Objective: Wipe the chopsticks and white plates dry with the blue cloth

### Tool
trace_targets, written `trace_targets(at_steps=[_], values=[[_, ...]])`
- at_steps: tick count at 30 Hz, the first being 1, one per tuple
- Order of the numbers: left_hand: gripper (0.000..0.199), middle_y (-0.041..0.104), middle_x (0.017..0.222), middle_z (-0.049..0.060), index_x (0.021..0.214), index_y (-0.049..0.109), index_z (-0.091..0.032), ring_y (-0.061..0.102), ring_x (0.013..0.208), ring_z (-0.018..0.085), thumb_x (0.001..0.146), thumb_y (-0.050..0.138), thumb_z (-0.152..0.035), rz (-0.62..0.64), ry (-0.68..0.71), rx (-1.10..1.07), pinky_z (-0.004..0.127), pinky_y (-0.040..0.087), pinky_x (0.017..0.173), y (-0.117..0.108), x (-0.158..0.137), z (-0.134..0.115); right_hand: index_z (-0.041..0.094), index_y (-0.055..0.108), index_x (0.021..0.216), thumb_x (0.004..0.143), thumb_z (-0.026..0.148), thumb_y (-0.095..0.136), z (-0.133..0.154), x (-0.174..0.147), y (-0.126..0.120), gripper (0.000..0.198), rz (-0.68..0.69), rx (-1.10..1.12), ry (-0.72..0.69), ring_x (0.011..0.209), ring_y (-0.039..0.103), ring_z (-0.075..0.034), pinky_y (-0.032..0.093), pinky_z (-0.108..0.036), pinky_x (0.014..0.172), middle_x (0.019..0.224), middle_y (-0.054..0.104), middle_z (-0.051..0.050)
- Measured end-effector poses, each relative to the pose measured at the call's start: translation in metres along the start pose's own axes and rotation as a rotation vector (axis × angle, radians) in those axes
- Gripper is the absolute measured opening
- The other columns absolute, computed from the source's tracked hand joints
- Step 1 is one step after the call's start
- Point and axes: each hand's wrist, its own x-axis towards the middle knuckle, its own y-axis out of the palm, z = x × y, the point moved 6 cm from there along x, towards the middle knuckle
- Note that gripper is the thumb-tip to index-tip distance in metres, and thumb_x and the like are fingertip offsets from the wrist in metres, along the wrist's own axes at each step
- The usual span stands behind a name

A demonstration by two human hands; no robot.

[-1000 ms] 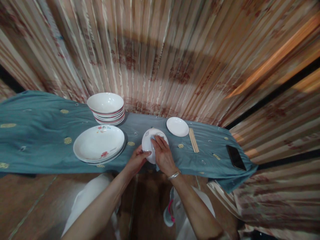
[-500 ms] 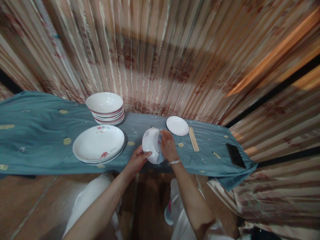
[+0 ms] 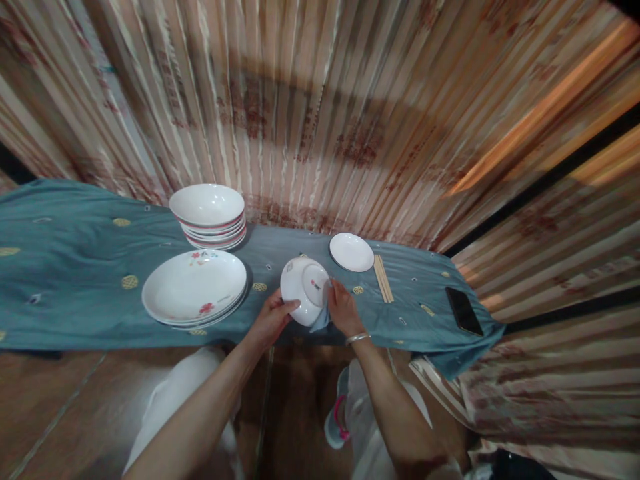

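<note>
A small white bowl (image 3: 296,293) is tipped up above the table's front edge, its underside and round foot ring with a red mark turned toward me. My left hand (image 3: 273,319) grips its left rim, thumb lying across the outside. At the bowl's right edge, my right hand (image 3: 344,308) is closed on a light blue cloth (image 3: 321,321), which hangs partly behind the bowl. Most of the cloth is hidden.
On the patterned green tablecloth (image 3: 90,280) stand stacked oval plates (image 3: 193,293) and, behind them, stacked bowls (image 3: 207,203). Small plates (image 3: 351,251), chopsticks (image 3: 383,279) and a black phone (image 3: 463,311) lie to the right. A pleated curtain (image 3: 300,100) hangs behind.
My right hand has moved with the cloth from across the bowl's underside to its right edge, uncovering the foot ring. My left hand keeps its grip.
</note>
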Motion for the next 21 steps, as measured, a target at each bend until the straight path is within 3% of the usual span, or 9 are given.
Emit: trace_targets(at_steps=[4, 10, 15, 18, 21], values=[[0.047, 0.073, 0.083, 0.006, 0.095, 0.066, -0.013, 0.066, 0.072, 0.021, 0.052, 0.083, -0.018, -0.025, -0.005, -0.028, 0.032, 0.052, 0.069, 0.0, 0.001, -0.001, 0.01, 0.052, 0.122, 0.096, 0.029, 0.035, 0.008, -0.015, -0.006, 0.037, -0.011, 0.038, 0.114, 0.103, 0.063, -0.028, 0.052, -0.047, 0.088, 0.11, 0.066, -0.021], [0.046, 0.072, 0.081, 0.005, 0.094, 0.067, -0.013, 0.064, 0.07, 0.018, 0.051, 0.082, -0.017, -0.033, -0.003, -0.047, 0.03, 0.051, 0.068, 0.0, 0.001, -0.003, 0.015, 0.062, 0.11, 0.093, 0.029, 0.044, 0.015, -0.021, -0.03, 0.028, 0.188, 0.055, 0.097, 0.086, 0.069, -0.026, 0.056, -0.038, 0.076, 0.096, 0.072, -0.014], [0.043, 0.072, 0.079, 0.005, 0.095, 0.067, -0.013, 0.063, 0.07, 0.018, 0.054, 0.081, -0.019, 0.005, 0.018, -0.005, 0.03, 0.05, 0.068, 0.005, 0.0, -0.002, 0.018, 0.062, 0.113, 0.093, 0.027, 0.043, 0.034, -0.004, -0.07, 0.029, 0.046, 0.226, 0.079, 0.098, 0.066, -0.022, 0.053, -0.037, 0.087, 0.107, 0.069, -0.011], [0.044, 0.071, 0.079, 0.004, 0.098, 0.066, -0.014, 0.063, 0.068, 0.018, 0.056, 0.079, -0.02, 0.048, 0.041, 0.018, 0.03, 0.049, 0.067, 0.01, -0.003, 0.0, 0.017, 0.057, 0.122, 0.094, 0.028, 0.041, 0.062, 0.002, -0.082, 0.034, -0.085, 0.233, 0.058, 0.12, 0.054, -0.022, 0.044, -0.039, 0.102, 0.129, 0.057, -0.014], [0.037, 0.07, 0.077, 0.002, 0.095, 0.067, -0.016, 0.061, 0.068, 0.017, 0.059, 0.073, -0.017, 0.074, 0.1, 0.058, 0.029, 0.048, 0.068, 0.01, -0.004, 0.003, 0.012, 0.045, 0.135, 0.095, 0.024, 0.04, 0.1, 0.0, -0.071, 0.043, -0.015, 0.177, -0.076, 0.14, 0.029, -0.022, 0.033, -0.041, 0.112, 0.15, 0.032, -0.016]])
